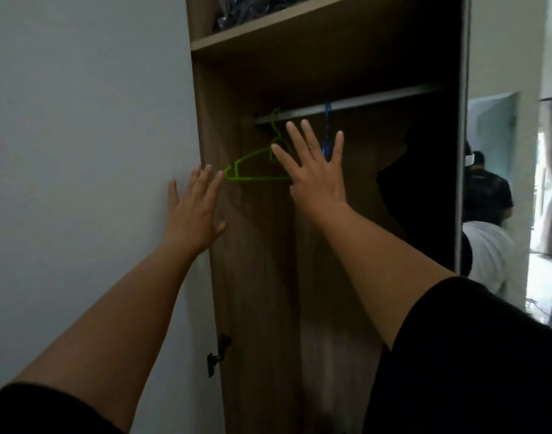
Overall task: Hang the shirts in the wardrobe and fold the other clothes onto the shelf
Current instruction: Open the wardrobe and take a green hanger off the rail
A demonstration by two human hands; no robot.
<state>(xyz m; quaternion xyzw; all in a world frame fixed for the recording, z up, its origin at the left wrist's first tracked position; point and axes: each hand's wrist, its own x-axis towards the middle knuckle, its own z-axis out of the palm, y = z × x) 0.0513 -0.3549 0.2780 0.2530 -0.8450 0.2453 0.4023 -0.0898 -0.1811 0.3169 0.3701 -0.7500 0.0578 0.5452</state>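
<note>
Right, both hands raised flat and spread in front of the open wardrobe (224, 277), nothing held.

Green hanger (252, 166) hangs on the rail (362, 101) at its left end, tilted, close to the left side panel; blue hanger (327, 126) hangs beside it, mostly hidden behind the right hand (312, 173). Right hand: fingers straight and fanned wide, overlapping the green hanger's right arm, contact can't be confirmed. Left hand (193, 211): fingers straight, over the wardrobe's left front edge where it meets the wall (80, 151). Rail bare to the right of the blue hanger, then a dark garment (425, 189) fills the right side. Shelf (299, 23) above the rail carries dark clothes (246, 10). Door hinge (216, 355) low on the left edge. Two people (484, 214) stand past the wardrobe's right edge.
</note>
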